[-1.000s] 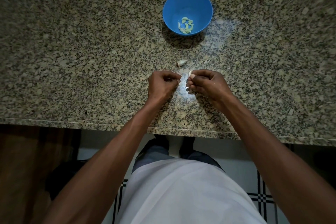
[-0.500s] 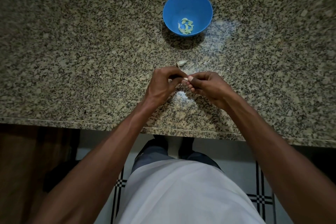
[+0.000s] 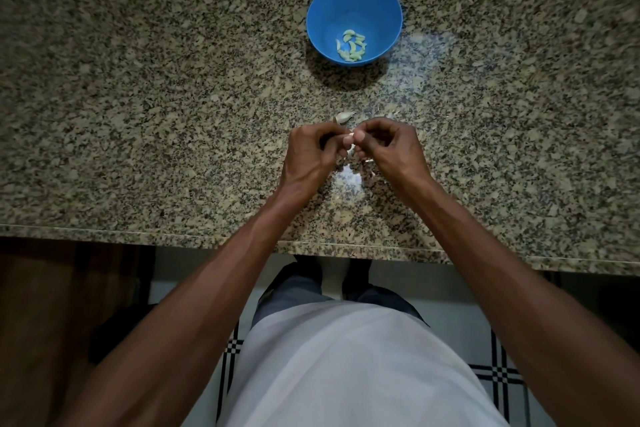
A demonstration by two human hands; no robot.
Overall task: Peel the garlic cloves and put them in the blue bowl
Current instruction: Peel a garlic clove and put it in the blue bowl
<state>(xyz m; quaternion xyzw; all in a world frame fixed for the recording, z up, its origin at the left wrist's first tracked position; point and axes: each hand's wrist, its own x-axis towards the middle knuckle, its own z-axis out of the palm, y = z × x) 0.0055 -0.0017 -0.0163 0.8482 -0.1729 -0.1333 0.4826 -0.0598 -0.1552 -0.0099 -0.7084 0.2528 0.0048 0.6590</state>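
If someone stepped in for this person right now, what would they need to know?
Left hand and right hand: both pinch one small whitish garlic clove between their fingers, above the speckled granite counter.
Round blue plastic bowl: farther back, holding a small heap of peeled pale-green cloves.
One unpeeled white clove lies on the counter just beyond the hands.
Left: finish the held clove, drop it in the bowl, then peel the last one.
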